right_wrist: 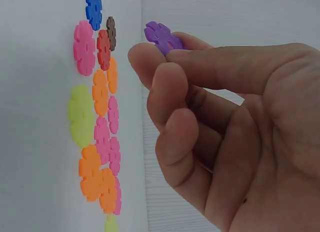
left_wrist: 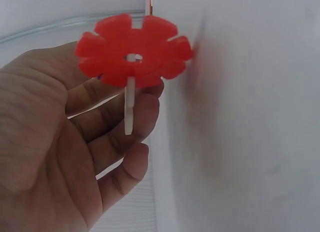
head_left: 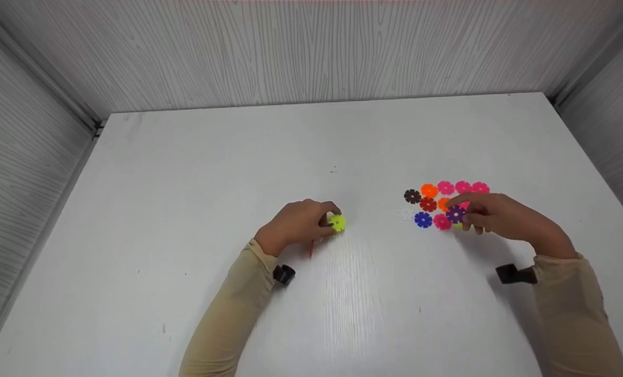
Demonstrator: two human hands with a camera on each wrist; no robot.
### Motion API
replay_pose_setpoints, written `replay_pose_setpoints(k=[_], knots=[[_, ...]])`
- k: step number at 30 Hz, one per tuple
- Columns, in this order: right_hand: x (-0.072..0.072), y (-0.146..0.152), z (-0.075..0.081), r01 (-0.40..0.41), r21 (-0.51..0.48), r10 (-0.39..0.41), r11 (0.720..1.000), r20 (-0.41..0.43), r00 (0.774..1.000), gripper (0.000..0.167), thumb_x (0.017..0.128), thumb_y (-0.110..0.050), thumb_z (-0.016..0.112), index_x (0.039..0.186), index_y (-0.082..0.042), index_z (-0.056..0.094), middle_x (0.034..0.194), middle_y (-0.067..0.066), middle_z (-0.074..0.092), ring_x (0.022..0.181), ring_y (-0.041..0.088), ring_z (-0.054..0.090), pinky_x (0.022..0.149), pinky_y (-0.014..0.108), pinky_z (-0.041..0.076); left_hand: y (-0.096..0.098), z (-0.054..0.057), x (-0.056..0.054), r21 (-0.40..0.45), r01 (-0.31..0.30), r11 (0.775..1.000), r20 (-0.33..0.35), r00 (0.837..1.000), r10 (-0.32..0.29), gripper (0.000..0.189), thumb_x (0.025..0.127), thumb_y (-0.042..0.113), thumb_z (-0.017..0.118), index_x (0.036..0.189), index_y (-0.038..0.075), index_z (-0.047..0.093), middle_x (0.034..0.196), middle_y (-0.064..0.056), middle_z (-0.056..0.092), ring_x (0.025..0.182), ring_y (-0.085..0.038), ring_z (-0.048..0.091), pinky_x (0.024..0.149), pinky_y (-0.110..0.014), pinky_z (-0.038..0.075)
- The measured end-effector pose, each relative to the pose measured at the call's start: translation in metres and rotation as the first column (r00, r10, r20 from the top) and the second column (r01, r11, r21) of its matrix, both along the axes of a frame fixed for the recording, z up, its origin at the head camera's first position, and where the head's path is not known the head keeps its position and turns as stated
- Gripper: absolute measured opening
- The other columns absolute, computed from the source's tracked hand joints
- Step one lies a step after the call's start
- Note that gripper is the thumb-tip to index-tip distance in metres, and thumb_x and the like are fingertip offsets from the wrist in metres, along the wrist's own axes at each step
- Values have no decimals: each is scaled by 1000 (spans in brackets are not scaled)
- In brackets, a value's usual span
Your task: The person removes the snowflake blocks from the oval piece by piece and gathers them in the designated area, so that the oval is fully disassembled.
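Observation:
My left hand grips a small joined cluster of notched plastic snowflake discs. A yellow-green disc shows between thumb and index finger in the head view. Up close in the left wrist view, a red disc is slotted across a white disc, which appears edge-on. To the right, my right hand pinches a purple disc between thumb and fingers, raised over a group of loose discs. That hand hides part of the group in the head view.
Loose discs lie flat on the white table at the right: blue, dark brown, red, a clear or white one, and several pink and orange ones. A pale wood-grain panel rises behind the table.

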State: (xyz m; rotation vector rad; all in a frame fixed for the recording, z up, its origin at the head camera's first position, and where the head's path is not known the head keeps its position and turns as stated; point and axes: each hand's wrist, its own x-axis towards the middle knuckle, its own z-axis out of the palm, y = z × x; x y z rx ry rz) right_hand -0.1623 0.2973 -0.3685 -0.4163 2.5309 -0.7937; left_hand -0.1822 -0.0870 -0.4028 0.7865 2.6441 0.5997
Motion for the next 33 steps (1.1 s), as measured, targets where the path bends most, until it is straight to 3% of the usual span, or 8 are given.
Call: replay_pose_setpoints(k=[11,22,28,33], knots=[[2,-31,-9,-69,-32,71,997,39,997,35,97,-10,55,131,-11,53,88,5,68,72,17,57,62,27,46,1,2,1,-27,-8,1000,23,1000,9,34,91,24,65,123,14,64,83,-1,66,71,-11,52,74,-32,47],[7,-50,-17,-92,12,91,996,57,994,35,94,-12,60,128,-9,55,84,2,67,70,17,55,61,25,44,1,5,4,-83,-12,996,11,1000,13,38,90,29,68,121,8,64,88,-3,68,73,-13,50,77,-35,49],[6,-54,-24,-114,46,114,992,14,993,35,93,-13,61,128,-10,57,83,2,62,67,15,54,60,25,46,1,5,3,-97,-12,995,18,1000,14,37,90,31,68,118,8,64,92,-5,69,74,-14,51,77,-36,49],[5,-59,-26,-113,73,116,991,-28,993,35,93,-12,60,128,-10,58,68,-1,53,59,12,47,54,22,40,-1,2,1,-85,-16,996,41,999,20,34,90,30,67,117,10,63,93,-3,69,76,-14,53,78,-35,49]])
